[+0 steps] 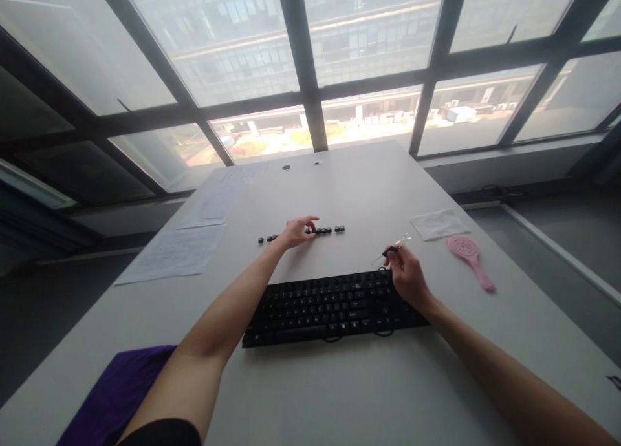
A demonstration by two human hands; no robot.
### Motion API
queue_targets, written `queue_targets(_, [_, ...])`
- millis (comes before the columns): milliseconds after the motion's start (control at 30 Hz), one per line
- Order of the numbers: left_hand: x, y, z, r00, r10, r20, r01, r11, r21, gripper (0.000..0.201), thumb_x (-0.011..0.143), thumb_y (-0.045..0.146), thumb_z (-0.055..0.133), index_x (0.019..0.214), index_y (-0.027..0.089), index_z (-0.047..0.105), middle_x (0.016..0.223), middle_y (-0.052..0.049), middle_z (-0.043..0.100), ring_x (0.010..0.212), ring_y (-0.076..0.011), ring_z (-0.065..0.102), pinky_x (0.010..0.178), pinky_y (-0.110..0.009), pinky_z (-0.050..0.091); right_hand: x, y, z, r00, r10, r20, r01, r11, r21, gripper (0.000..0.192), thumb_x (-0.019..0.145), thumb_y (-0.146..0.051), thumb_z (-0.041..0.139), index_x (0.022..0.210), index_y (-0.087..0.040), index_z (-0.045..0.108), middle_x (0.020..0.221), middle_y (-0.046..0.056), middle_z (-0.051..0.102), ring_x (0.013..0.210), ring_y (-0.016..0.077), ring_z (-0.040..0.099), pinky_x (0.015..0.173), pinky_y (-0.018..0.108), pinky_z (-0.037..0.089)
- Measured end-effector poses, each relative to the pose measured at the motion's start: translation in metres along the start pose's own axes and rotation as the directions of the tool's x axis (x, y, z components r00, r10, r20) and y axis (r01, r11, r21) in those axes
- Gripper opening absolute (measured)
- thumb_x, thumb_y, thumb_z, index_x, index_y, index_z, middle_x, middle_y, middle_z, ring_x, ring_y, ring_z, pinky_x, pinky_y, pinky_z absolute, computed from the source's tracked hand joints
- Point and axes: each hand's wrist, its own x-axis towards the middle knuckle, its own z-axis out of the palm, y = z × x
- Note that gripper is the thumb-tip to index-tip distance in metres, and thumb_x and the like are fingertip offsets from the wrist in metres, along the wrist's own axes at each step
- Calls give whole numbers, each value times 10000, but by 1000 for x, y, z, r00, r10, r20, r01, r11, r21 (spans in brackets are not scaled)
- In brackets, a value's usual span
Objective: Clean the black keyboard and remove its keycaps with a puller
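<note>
Head view: our left hand sets fingertips, close together, on the row of loose keycaps beyond the keyboard. Our right hand pinches a clear keycap puller over the keyboard's right end. We judge: placing a pulled cap; next needs aligning the puller.

Daylight pours through the windows across the top of the frame, hazy and partly blown out in the upper centre. The desk is evenly lit with soft, faint shadows. The left and right edges fall dim. Window bars bow outward, wide-angle distortion. Small items at mid-frame look slightly soft, perhaps from blur.
</note>
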Motion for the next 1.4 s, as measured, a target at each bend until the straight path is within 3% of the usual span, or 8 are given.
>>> queue_targets(167, [-1, 0, -4, 1000, -2, -10, 2, 1000, 6, 568, 739, 271, 732, 1290, 282, 595, 1070, 1, 752, 1073, -235, 649, 1050, -438, 381, -1, 3, 0, 1000, 11, -9, -11, 1000, 12, 193, 1012, -337, 454, 916, -215, 569, 750, 11, 606, 660, 173, 569, 663, 304, 450])
queue_targets(300, [-10, 15, -13, 994, -23, -111, 27, 999, 30, 508, 791, 292, 710, 1285, 267, 598, 1172, -44, 718, 1168, -279, 599, 1026, -457, 384, -1, 6, 0, 1000, 15, -16, -15, 1000, 25, 187, 1013, -335, 456, 921, -220, 571, 736, 10, 617, 671, 179, 580, 672, 312, 459])
queue_targets(467, [-48, 85, -4, 967, -15, -255, 32, 997, 65, 333, 909, 223, 558, 1236, 233, 623, 1166, -75, 713, 1166, -284, 590, 1000, -456, 376, -1, 8, 1, 1000, 12, -18, -11, 998, 58, 181, 1014, -334, 453, 928, -222, 567, 747, 13, 627, 661, 177, 584, 665, 317, 467])
queue_targets(600, [-88, 157, 21, 981, 140, -132, -128, 987, 101, 234, 934, 277, 572, 1140, 235, 674, 1119, -70, 727, 1086, -267, 628, 967, -430, 391, 0, 6, 1, 999, -5, -45, 8, 998, 61, 187, 1014, -341, 454, 929, -221, 569, 768, 16, 623, 659, 172, 587, 648, 312, 465])
queue_targets(733, [-102, 194, 47, 987, 150, -63, -141, 981, 131, 196, 959, 284, 538, 1034, 226, 709, 1031, -71, 736, 998, -265, 652, 902, -415, 418, 0, -1, -2, 998, -36, -59, 38, 998, 41, 173, 1012, -316, 455, 921, -221, 567, 795, 15, 597, 672, 167, 591, 653, 307, 467])
queue_targets(933, [-93, 198, 65, 993, 63, -97, -56, 996, 71, 249, 961, 191, 483, 1072, 223, 704, 1042, -71, 737, 998, -256, 656, 887, -396, 436, 5, -8, -12, 990, -137, 43, 136, 990, 21, 168, 993, -220, 449, 851, -225, 540, 860, 27, 535, 689, 164, 545, 656, 305, 475])
queue_targets(1233, [-88, 201, 81, 990, 133, -55, -140, 978, -155, 308, 817, 45, 462, 980, 192, 678, 981, -80, 707, 916, -222, 634, 829, -329, 478, 3, 2, -17, 923, -191, 335, 240, 964, -111, 186, 962, -128, 419, 903, -230, 563, 1135, 71, 546, 736, 144, 568, 689, 281, 466])
queue_targets(1400, [-87, 198, 81, 977, 212, -16, -210, 948, -238, 162, 843, 178, 569, 970, 186, 670, 920, -69, 663, 851, -210, 615, 775, -303, 487, 0, -2, -21, 905, -201, 376, 269, 953, -138, 183, 957, -137, 435, 829, -235, 522, 866, 29, 571, 678, 156, 523, 627, 264, 394])
